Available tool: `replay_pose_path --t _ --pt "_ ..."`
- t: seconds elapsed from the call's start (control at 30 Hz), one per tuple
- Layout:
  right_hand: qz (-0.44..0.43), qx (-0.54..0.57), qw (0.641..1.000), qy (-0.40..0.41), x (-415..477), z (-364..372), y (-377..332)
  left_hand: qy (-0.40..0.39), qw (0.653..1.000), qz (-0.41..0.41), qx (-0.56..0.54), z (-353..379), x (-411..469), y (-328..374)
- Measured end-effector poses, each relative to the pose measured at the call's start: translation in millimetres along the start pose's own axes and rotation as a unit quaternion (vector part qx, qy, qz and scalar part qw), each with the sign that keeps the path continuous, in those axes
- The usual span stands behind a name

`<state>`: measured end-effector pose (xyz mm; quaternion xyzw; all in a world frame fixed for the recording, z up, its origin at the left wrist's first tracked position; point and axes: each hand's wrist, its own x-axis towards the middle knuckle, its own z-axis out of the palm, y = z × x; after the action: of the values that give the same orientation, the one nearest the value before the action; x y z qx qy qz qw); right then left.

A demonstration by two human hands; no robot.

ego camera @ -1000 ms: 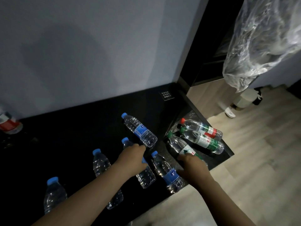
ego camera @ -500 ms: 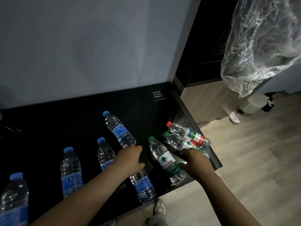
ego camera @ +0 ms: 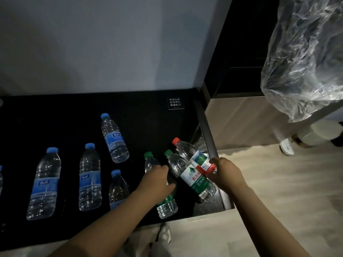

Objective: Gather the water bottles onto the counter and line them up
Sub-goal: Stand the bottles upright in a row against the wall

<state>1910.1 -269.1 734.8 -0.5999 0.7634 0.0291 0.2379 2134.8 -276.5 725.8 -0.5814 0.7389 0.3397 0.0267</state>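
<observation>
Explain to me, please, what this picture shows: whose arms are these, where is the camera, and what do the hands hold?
There is no machine here: a person works with two bare hands. The camera sits on the person's head and looks down, so the arms enter from below. On the black counter lie clear plastic water bottles with blue caps. The left hand grips a clear plastic bottle with a green cap. The right hand grips a clear plastic bottle with a red cap. Between them lies a second green-capped bottle with a white and green label.
</observation>
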Motion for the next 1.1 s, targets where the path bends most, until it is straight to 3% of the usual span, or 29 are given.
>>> replay_pose_path --t 0.6,0.93,1.1 --pt "-0.061 -0.015 0.997 -0.047 83 21 25 0.004 0.962 -0.244 -0.119 59 90 38" --pt "-0.043 0.111 0.979 -0.162 96 29 33 0.017 0.926 -0.272 -0.26 63 109 45" --pt "-0.049 0.124 0.976 -0.171 98 28 36 -0.006 0.917 -0.281 -0.284 60 112 45"
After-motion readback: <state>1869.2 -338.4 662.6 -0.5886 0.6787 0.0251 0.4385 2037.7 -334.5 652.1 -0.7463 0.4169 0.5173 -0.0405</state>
